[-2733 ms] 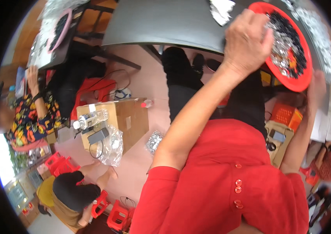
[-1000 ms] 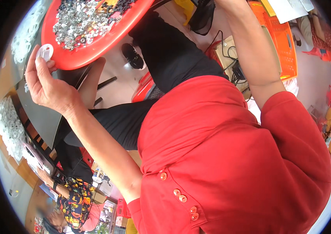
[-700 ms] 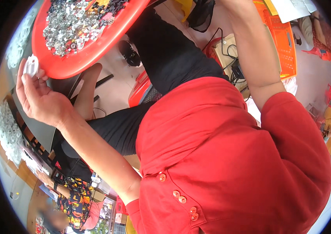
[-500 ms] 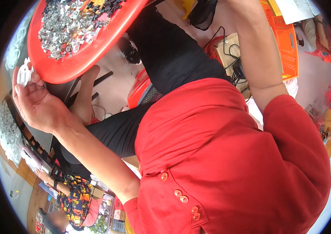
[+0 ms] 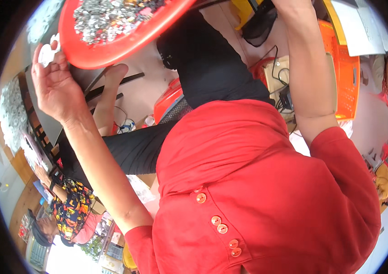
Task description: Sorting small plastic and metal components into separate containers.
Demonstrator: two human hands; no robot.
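Note:
My left hand [image 5: 59, 89] is raised at the upper left, palm up and fingers curled. It is closed on a small white plastic piece [image 5: 47, 55] with rounded outlines, held by the fingertips. Right beside these fingers is the rim of a large round red tray [image 5: 98, 61]. A heap of small clear, silvery and black parts [image 5: 107, 20] lies in it, with a few pink and orange bits. My right hand [image 5: 293, 5] reaches up to the top edge, where the picture cuts off its fingers; whatever it touches is out of sight.
An orange crate [image 5: 347, 86] stands beyond my right forearm, with white papers [image 5: 358, 27] above it. Cables lie over a cardboard box [image 5: 274, 75]. White parts in clear bags [image 5: 13, 114] are at the far left. A person in a flowered shirt [image 5: 68, 205] works at lower left.
The whole view has shifted, so the tray now appears higher and further right. My left hand still holds the white piece, which has turned slightly. My right hand stays at the top edge.

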